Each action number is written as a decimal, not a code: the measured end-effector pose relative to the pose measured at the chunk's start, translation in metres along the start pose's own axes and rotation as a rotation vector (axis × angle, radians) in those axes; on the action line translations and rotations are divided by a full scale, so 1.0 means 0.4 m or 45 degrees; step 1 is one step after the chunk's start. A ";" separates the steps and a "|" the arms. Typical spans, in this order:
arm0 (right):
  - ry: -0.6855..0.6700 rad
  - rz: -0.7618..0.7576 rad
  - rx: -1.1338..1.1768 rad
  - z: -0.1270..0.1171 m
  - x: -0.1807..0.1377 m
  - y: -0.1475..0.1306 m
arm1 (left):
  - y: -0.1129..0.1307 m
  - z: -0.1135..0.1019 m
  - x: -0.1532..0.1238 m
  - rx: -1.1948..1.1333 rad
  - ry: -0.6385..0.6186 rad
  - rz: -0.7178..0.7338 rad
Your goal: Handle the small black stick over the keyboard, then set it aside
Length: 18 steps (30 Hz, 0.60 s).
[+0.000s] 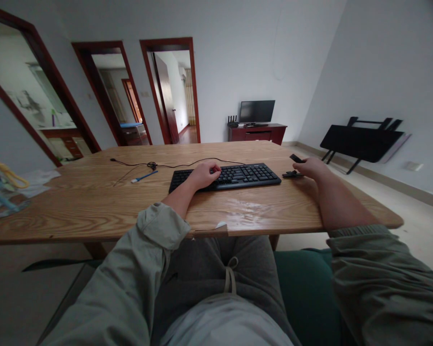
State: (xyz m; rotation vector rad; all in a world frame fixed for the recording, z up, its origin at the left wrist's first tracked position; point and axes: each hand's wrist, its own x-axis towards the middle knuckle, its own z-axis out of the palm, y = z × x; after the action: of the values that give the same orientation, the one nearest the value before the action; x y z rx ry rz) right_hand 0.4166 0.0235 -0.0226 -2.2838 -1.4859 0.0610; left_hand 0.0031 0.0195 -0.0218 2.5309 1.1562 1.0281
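A black keyboard lies across the middle of the wooden table. Over its left part rests my left hand, fingers curled in and thumb pressed to them; whatever they hold, if anything, is hidden. Right of the keyboard, my right hand pinches a small flat black piece, too small to name more exactly. Just below that hand, a few small black parts lie on the tabletop. A blue brush with pale bristles lies left of the keyboard, beside the keyboard's cable.
The wooden table has its near edge at my lap. On its left stand a light-blue object with yellow cord and crumpled clear plastic. Beyond are a monitor on a red-brown cabinet and a folded black table.
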 end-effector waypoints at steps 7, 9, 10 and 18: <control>0.007 -0.002 -0.002 0.002 0.014 0.019 | 0.001 -0.001 -0.002 0.005 0.006 -0.008; -0.009 -0.010 -0.010 0.003 0.016 0.020 | 0.002 -0.002 -0.002 0.007 0.011 -0.009; -0.007 -0.008 -0.016 0.004 0.017 0.020 | 0.003 -0.002 -0.002 0.007 0.012 -0.004; 0.005 -0.024 0.015 0.001 0.010 0.017 | 0.004 -0.002 -0.003 0.006 0.020 0.011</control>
State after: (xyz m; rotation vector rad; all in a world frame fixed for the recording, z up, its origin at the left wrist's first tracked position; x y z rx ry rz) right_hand 0.4241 0.0248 -0.0249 -2.2589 -1.5011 0.0599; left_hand 0.0029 0.0176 -0.0210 2.5379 1.1540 1.0504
